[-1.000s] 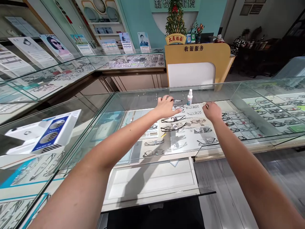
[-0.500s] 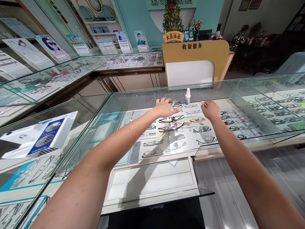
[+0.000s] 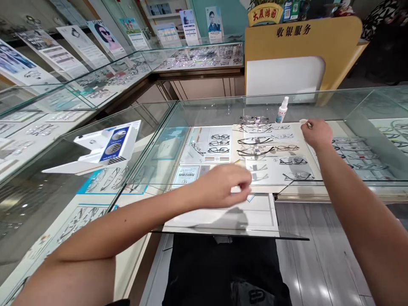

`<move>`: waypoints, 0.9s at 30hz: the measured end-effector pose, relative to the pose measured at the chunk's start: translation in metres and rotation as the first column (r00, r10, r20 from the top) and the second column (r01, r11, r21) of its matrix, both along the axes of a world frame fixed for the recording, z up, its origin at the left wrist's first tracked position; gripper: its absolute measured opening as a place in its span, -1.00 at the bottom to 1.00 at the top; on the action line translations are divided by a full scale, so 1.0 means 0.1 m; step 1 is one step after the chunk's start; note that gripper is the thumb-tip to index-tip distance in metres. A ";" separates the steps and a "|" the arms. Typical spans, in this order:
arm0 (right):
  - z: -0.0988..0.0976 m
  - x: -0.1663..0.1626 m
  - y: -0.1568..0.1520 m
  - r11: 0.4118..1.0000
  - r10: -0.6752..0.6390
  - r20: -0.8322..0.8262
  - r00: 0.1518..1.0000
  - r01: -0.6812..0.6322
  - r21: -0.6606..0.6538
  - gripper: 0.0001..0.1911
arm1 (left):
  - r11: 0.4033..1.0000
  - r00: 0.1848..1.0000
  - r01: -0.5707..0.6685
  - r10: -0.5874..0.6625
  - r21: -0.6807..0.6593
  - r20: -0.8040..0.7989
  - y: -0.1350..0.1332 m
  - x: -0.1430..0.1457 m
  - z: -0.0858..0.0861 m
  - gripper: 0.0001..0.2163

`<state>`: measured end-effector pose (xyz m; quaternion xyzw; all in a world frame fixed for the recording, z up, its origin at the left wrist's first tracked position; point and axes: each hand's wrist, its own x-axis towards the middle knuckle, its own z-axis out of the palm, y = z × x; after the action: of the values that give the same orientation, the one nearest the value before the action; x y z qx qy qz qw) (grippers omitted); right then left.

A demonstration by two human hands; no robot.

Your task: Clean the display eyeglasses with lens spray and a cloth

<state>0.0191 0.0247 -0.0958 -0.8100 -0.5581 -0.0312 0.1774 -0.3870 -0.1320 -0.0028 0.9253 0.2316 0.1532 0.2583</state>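
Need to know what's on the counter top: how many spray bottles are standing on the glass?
1. The only spray bottle stands at the far edge of the glass counter, left of the right hand. None shows elsewhere.

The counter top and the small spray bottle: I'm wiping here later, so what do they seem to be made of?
The counter top looks like clear polished glass: the glasses trays show through it and it carries reflections. The spray bottle looks like white plastic, smooth and opaque, though it is small, so that is a guess.
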 end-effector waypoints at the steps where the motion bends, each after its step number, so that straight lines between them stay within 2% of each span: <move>1: 0.00 0.00 0.00 1.000 -0.006 0.003 1.000 0.006 0.002 -0.62 | 0.993 0.995 0.071 -0.077 -0.096 -0.058 -0.12 -0.08 -0.07 -0.77; 3: 0.02 -0.01 0.00 1.000 -0.020 0.007 1.000 0.020 -0.007 -0.61 | 0.963 0.964 0.130 -0.179 -0.235 -0.198 -0.29 -0.22 -0.23 -0.69; 6: 0.05 -0.03 -0.01 0.998 -0.041 0.010 0.999 0.041 -0.037 -0.60 | 0.963 0.898 0.065 -0.171 -0.263 -0.405 -0.33 -0.40 -0.55 -0.67; 9: 0.08 -0.04 -0.02 0.998 -0.041 0.022 0.999 0.042 -0.053 -0.60 | 0.990 0.841 -0.036 -0.045 -0.140 -0.539 -0.13 -0.51 -0.91 -0.73; 11: 0.09 -0.04 -0.02 0.998 -0.039 0.040 0.998 0.041 -0.056 -0.59 | 0.997 0.797 -0.079 0.077 0.021 -0.598 0.08 -0.54 -1.13 -0.73; 13: 0.09 -0.04 -0.02 0.997 -0.042 0.053 0.998 0.045 -0.060 -0.59 | 0.979 0.733 -0.113 0.196 0.167 -0.652 0.29 -0.54 -1.34 -0.75; 15: 0.09 -0.04 -0.02 0.997 -0.042 0.061 0.997 0.046 -0.064 -0.60 | 0.967 0.706 -0.129 0.246 0.221 -0.664 0.47 -0.54 -1.53 -0.69; 19: 0.09 -0.04 -0.01 0.997 -0.037 0.060 0.998 0.041 -0.069 -0.59 | 0.961 0.706 -0.116 0.257 0.251 -0.660 0.70 -0.54 -1.86 -0.45; 21: 0.10 -0.04 -0.01 0.997 -0.036 0.059 0.998 0.040 -0.067 -0.59 | 0.957 0.702 -0.110 0.265 0.267 -0.661 0.77 -0.56 -2.00 -0.40; 24: 0.10 -0.05 -0.02 0.997 -0.042 0.053 0.998 0.045 -0.056 -0.60 | 0.951 0.703 -0.112 0.281 0.289 -0.654 0.86 -0.57 -2.13 -0.41; 27: 0.09 -0.05 -0.02 0.998 -0.038 0.055 0.998 0.041 -0.043 -0.61 | 0.944 0.711 -0.106 0.293 0.313 -0.640 0.90 -0.55 -2.17 -0.43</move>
<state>0.0142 0.0224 -0.0870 -0.8235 -0.5471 -0.0440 0.1436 -0.4422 -0.0415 -0.2196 0.9112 0.3874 -0.1392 0.0173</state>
